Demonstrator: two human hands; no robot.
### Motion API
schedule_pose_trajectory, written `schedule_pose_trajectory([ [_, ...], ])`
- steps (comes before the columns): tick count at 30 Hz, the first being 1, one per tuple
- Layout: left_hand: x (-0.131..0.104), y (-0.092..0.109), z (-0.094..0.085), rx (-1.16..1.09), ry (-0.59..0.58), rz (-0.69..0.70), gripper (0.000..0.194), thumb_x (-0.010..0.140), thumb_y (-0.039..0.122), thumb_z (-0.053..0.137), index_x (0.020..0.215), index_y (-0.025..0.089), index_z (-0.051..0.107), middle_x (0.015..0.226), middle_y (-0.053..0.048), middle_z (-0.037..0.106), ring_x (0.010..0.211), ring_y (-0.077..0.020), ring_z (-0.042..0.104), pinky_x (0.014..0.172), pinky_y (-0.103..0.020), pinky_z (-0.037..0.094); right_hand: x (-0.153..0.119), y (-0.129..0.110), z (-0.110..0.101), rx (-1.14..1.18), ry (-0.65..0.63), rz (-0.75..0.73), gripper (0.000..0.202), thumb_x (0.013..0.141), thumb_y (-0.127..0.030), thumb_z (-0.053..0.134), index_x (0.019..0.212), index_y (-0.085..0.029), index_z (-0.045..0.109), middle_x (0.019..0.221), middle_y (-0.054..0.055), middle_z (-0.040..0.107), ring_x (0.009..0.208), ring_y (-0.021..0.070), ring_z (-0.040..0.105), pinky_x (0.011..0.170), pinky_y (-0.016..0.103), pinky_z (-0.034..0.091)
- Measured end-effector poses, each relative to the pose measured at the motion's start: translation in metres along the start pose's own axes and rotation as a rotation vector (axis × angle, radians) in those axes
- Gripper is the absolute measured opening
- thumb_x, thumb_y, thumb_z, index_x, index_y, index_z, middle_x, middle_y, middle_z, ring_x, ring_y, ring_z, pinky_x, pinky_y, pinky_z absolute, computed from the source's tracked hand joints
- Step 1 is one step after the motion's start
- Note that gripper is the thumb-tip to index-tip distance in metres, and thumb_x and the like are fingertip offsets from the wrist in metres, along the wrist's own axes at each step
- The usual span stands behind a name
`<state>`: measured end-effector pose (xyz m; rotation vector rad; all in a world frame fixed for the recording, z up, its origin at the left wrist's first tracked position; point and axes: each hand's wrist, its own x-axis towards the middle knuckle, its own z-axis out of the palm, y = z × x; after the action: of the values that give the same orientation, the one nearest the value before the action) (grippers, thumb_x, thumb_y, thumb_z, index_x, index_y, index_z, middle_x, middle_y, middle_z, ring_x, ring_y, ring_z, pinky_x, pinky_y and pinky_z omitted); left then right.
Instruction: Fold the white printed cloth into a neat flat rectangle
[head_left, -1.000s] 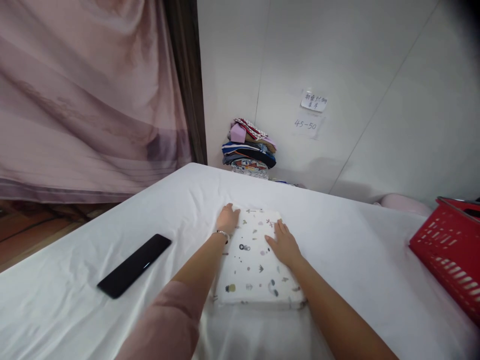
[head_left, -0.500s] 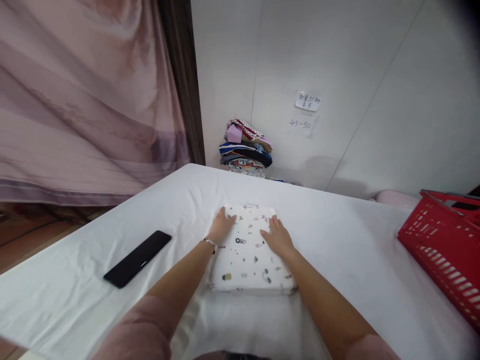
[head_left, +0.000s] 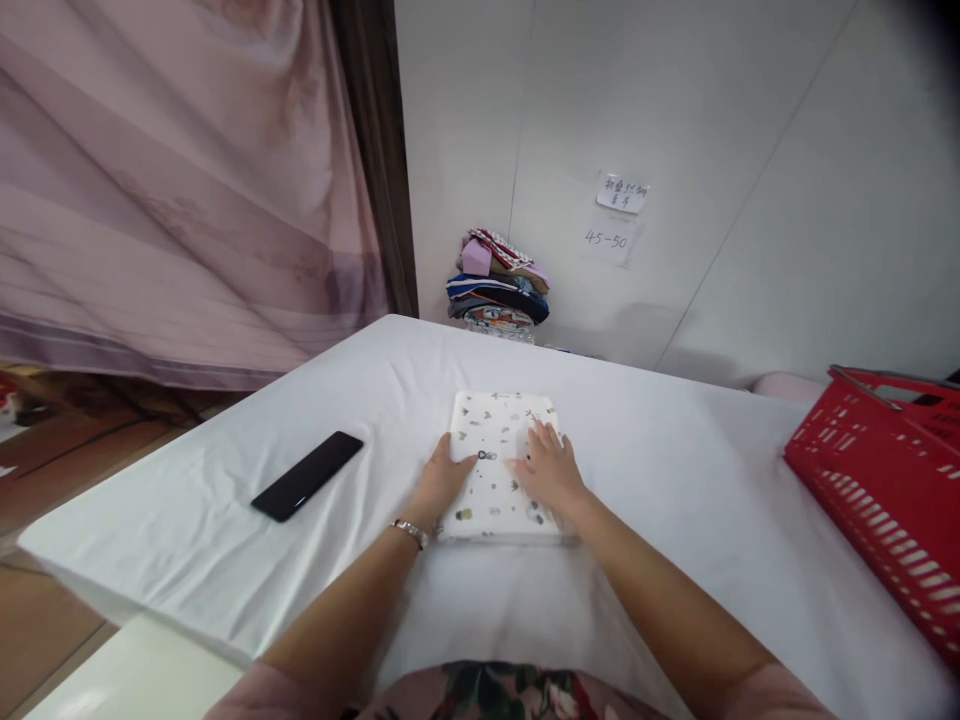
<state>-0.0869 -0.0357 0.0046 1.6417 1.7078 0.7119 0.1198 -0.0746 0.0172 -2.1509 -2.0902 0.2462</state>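
A folded white cloth (head_left: 496,480) with small printed figures lies flat as a neat rectangle on the white-covered table. My left hand (head_left: 444,478) rests along its left edge, thumb stretched over the top and fingers extended beside it. On the right part of the cloth lies my right hand (head_left: 551,465), palm down with fingers spread. Neither hand grips the cloth. A bracelet or watch (head_left: 411,533) circles my left wrist.
A black phone (head_left: 309,476) lies on the white tablecloth (head_left: 675,520) to the left. At the right edge stands a red plastic basket (head_left: 877,480). Folded fabrics (head_left: 499,280) are stacked beyond the table's far edge, by a wall with paper notes (head_left: 622,195). A pink curtain (head_left: 187,200) hangs at left.
The right hand has come from the cloth's right edge further onto its top, fingers more spread. The left hand has slid nearer along the left edge. The camera view has shifted slightly.
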Motion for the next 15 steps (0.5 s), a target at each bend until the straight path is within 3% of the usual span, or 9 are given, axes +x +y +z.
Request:
schedule_pose_trajectory([
  [4, -0.002, 0.004, 0.003, 0.022, 0.024, 0.030, 0.064, 0.076, 0.043, 0.058, 0.131, 0.021, 0.034, 0.125, -0.012, 0.055, 0.110, -0.0258, 0.054, 0.087, -0.034, 0.041, -0.024, -0.005, 0.010, 0.001, -0.012, -0.070, 0.071, 0.088, -0.056, 0.022, 0.141, -0.010, 0.024, 0.150, 0.010, 0.015, 0.138, 0.0228, 0.005, 0.109, 0.039, 0.000],
  [9, -0.007, 0.006, 0.000, 0.049, 0.015, 0.035, 0.063, 0.079, 0.042, 0.054, 0.133, 0.020, 0.031, 0.124, -0.012, 0.055, 0.109, -0.0258, 0.055, 0.087, -0.035, 0.041, -0.038, -0.006, 0.003, 0.029, -0.011, -0.086, 0.064, 0.090, -0.053, 0.024, 0.138, -0.012, 0.032, 0.148, 0.010, 0.022, 0.137, 0.0224, 0.012, 0.109, 0.039, 0.006],
  [15, -0.002, 0.009, -0.006, 0.039, 0.009, -0.036, 0.066, 0.076, 0.043, 0.056, 0.133, 0.017, 0.032, 0.121, -0.014, 0.058, 0.107, -0.0275, 0.056, 0.086, -0.036, 0.043, -0.087, -0.001, 0.011, 0.060, 0.031, -0.345, 0.065, 0.088, -0.056, 0.029, 0.139, -0.017, 0.031, 0.146, 0.008, 0.027, 0.136, 0.0236, 0.017, 0.110, 0.042, 0.009],
])
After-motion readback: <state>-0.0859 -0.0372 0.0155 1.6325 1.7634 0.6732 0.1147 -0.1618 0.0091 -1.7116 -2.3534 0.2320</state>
